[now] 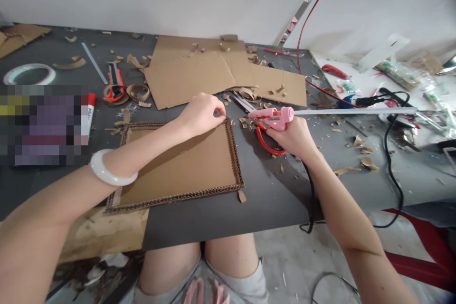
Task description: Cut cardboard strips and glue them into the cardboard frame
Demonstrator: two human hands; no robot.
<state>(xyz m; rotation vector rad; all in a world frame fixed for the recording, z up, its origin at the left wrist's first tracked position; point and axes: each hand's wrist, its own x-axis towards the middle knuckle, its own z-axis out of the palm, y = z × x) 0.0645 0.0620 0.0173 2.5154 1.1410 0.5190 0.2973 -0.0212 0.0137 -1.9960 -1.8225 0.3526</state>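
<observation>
A shallow cardboard tray [185, 161], edged with layered corrugated strips, lies on the grey table before me. Over its far right corner is my left hand [203, 113], fingers curled with thumb and fingertips pinched at the rim; whatever they hold is too small to make out. To the right of the tray, my right hand [294, 137] grips a pink hot glue gun [272, 116], its nozzle pointing left. A long translucent glue stick [352, 111] sticks out of the gun's back. Beneath the gun lie red-handled scissors [265, 142], partly hidden by it.
Cardboard sheets [195, 69] lie behind the tray among many scraps. An orange utility knife [114, 80] and a tape roll [30, 75] are at the left. A black cord [389, 161] loops across the right side. A red-handled tool [335, 71] lies farther back.
</observation>
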